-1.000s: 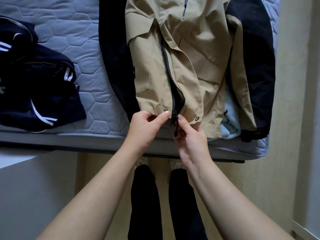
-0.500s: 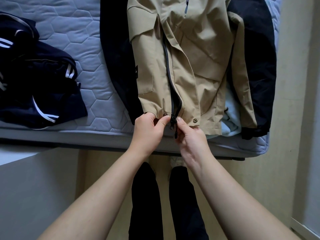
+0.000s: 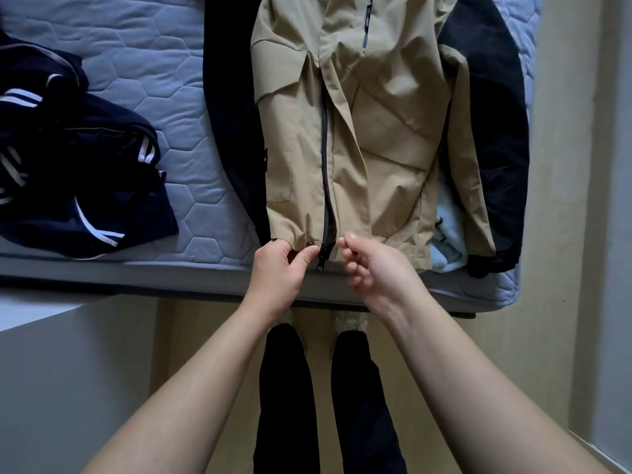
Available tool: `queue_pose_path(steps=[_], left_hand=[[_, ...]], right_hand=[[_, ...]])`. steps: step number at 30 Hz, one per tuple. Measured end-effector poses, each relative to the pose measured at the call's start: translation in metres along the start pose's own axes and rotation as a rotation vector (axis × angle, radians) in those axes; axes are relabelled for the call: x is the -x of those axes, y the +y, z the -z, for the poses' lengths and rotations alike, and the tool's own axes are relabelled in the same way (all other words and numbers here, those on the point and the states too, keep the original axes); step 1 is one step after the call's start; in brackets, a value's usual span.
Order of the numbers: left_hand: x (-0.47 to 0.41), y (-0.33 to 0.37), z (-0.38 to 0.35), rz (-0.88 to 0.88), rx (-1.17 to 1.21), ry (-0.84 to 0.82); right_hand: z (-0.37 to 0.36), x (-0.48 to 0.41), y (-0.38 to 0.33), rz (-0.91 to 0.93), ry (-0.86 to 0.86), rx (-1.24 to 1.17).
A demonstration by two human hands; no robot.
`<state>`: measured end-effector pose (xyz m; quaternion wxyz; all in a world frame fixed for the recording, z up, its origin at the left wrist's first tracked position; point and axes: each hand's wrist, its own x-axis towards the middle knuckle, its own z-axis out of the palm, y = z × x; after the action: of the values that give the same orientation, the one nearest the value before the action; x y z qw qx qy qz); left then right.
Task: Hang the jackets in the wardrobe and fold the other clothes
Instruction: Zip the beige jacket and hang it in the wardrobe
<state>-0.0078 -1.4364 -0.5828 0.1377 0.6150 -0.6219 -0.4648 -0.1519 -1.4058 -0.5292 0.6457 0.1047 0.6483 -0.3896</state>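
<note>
- At the near edge of the quilted grey-blue mattress (image 3: 164,97), the crisp tan shell jacket (image 3: 376,148) lies front up on a black jacket (image 3: 492,131).
- The right hand (image 3: 376,271) has just come off the dark zipper slider (image 3: 322,256). Its fingers are curled and blurry, so I can't tell if it's pinching anything.
- The left hand (image 3: 280,268) still pinches the hem by the metal snap (image 3: 310,245).
- The zip ends look seated, so I'd guess zipping up comes next, then hanging.
- The shell looks creased and slippery. The crumpled navy white-striped clothes (image 3: 85,186) lie well apart.

A quilted blue bed (image 3: 191,107) spans the far side; pale floor (image 3: 513,354) near, grey surface (image 3: 68,371) near left
</note>
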Motion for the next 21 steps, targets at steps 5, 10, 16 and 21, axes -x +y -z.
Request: queue_pose_path(steps=[5,10,16,21], left_hand=[[-0.001,-0.004,-0.006,0.043,0.012,0.042],[0.011,-0.025,-0.007,0.126,0.01,0.029],[0.01,-0.031,-0.004,0.308,-0.028,-0.052],[-0.014,-0.003,0.027,0.422,-0.381,-0.239]], right_hand=[[-0.023,-0.013,-0.018,-0.077,0.01,-0.166],[-0.03,-0.021,-0.04,-0.022,0.037,-0.179],[-0.031,-0.022,-0.038,0.02,0.045,-0.044],[-0.028,-0.015,-0.048,0.079,0.042,0.083]])
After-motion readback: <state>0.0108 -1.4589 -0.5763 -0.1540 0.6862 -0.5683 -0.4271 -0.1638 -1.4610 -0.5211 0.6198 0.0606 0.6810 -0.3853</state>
